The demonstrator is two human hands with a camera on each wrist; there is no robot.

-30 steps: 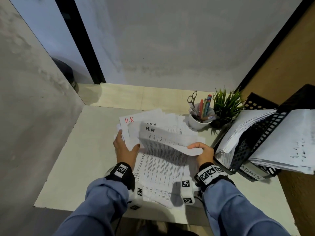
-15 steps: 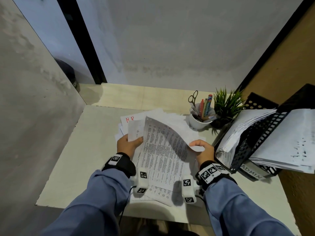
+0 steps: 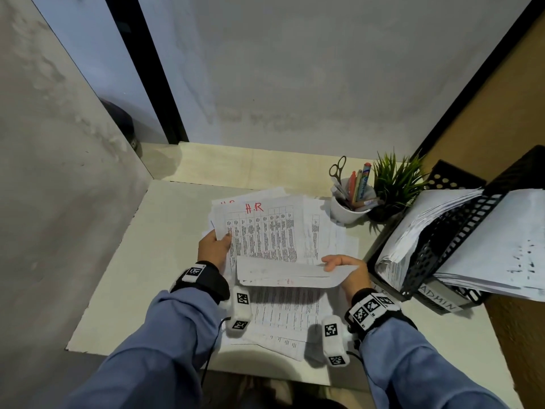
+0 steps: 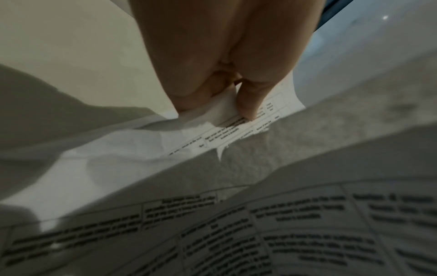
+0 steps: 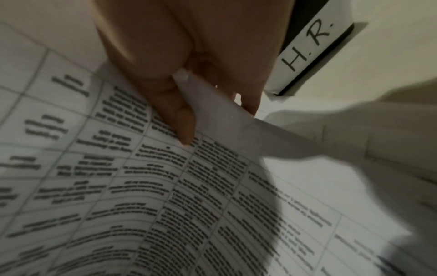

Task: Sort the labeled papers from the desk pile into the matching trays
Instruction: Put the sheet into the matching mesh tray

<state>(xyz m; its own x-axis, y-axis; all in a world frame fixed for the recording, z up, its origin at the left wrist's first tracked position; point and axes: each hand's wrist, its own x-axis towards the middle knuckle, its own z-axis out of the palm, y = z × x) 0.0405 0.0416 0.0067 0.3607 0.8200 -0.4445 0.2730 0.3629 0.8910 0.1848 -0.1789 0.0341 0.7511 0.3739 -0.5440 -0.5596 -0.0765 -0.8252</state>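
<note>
A loose pile of printed papers [image 3: 283, 314] lies in the middle of the desk. On top, a table sheet marked "H.R" in red [image 3: 265, 231] is pinched at its left edge by my left hand [image 3: 214, 247]; the left wrist view shows my left hand [image 4: 220, 104] closed on that paper edge. My right hand [image 3: 346, 268] grips a sheet bent over toward me [image 3: 280, 273], blank side up. In the right wrist view my right hand [image 5: 217, 121] has thumb and fingers on that sheet, beside a tray label reading "H.R." [image 5: 307, 46]. Black mesh trays [image 3: 442, 252] at the right hold paper stacks.
The lower tray carries an "ADMIN" label [image 3: 439, 301]. A white cup [image 3: 348, 212] with scissors and pens and a small green plant [image 3: 395, 184] stand behind the pile. Walls close in at the left and back. Bare desk [image 3: 141, 261] lies left of the pile.
The sheet I held upright has been bent down toward me in my right hand, uncovering the red "H.R" sheet. My left hand shifted to that sheet's left edge.
</note>
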